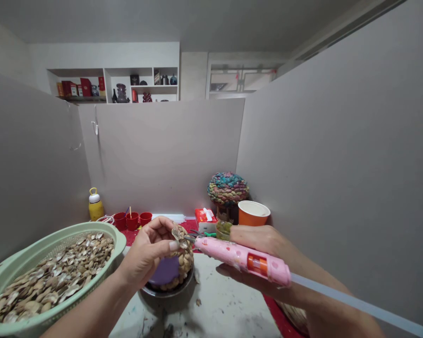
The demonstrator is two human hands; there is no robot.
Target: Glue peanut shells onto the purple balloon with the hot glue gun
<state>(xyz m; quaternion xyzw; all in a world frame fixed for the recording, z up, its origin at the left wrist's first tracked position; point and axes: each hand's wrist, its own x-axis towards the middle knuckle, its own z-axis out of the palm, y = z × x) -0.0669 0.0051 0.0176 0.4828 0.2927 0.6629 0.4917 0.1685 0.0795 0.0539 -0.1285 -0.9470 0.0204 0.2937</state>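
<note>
My left hand pinches a small half shell between thumb and fingers. Below it, a rounded purple form, partly covered with tan shells, sits in a dark metal bowl. My right hand grips a pink hot glue gun, and a long translucent glue stick runs out of its back end. The gun's nozzle points left at the pinched shell, right by it; I cannot tell whether they touch.
At left, a green basket holds many loose shells. Behind stand red cups, a yellow bottle, a tissue pack, an orange tub and a colourful shell-covered tree. Grey panels enclose the stained white board.
</note>
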